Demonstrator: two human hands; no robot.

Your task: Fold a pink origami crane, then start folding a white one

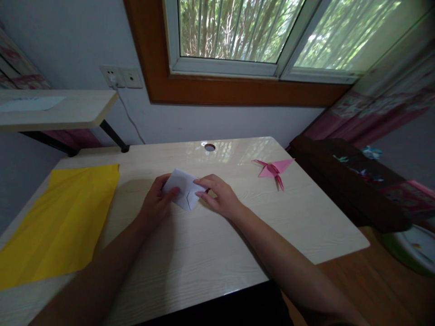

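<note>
A folded white paper (183, 190) lies on the pale wooden desk (210, 253), near its middle. My left hand (157, 198) grips the paper's left edge, thumb on top. My right hand (219, 195) presses the paper's right side with its fingertips. Both forearms reach in from the bottom of the view. A finished pink origami crane (273, 170) rests on the desk to the right of my hands, apart from them.
A large yellow sheet (64, 222) covers the desk's left part. A cable hole (210, 147) sits at the desk's far edge. A shelf (57, 108) juts out at the left, and dark furniture (353, 181) stands at the right.
</note>
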